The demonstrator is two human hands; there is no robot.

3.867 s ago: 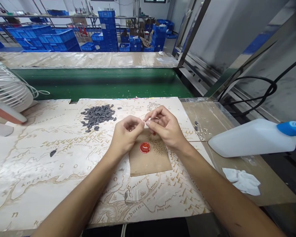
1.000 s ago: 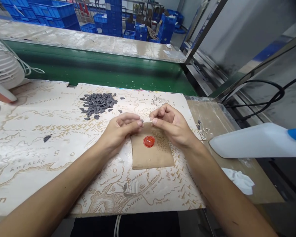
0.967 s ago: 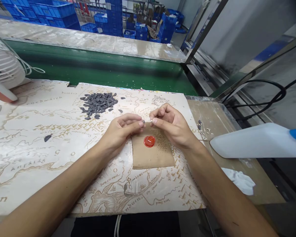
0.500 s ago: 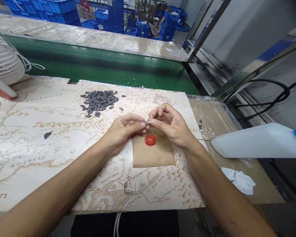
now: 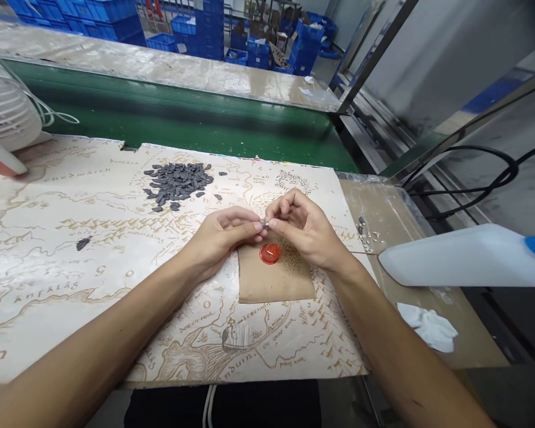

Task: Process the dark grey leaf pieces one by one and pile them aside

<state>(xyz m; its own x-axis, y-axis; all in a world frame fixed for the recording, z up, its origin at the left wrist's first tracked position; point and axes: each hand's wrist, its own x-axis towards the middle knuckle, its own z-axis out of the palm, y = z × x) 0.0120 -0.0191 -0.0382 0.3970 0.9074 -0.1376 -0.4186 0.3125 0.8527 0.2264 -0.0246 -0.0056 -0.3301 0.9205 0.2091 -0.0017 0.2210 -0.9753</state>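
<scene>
My left hand and my right hand meet fingertip to fingertip above a brown paper square. Both pinch one tiny grey piece between thumb and forefinger. A small red round cap lies on the brown paper just below the fingers, with a scatter of tiny specks beside it. A pile of small dark grey pieces lies on the map-printed sheet, up and left of my hands.
A white bottle with a blue cap lies at the right, a crumpled white cloth below it. A white fan stands far left. One stray dark piece lies left. A green conveyor belt runs behind.
Over the last second my fingertips have closed the small gap between them and now pinch the tiny grey piece together. The hands stay above the brown paper.
</scene>
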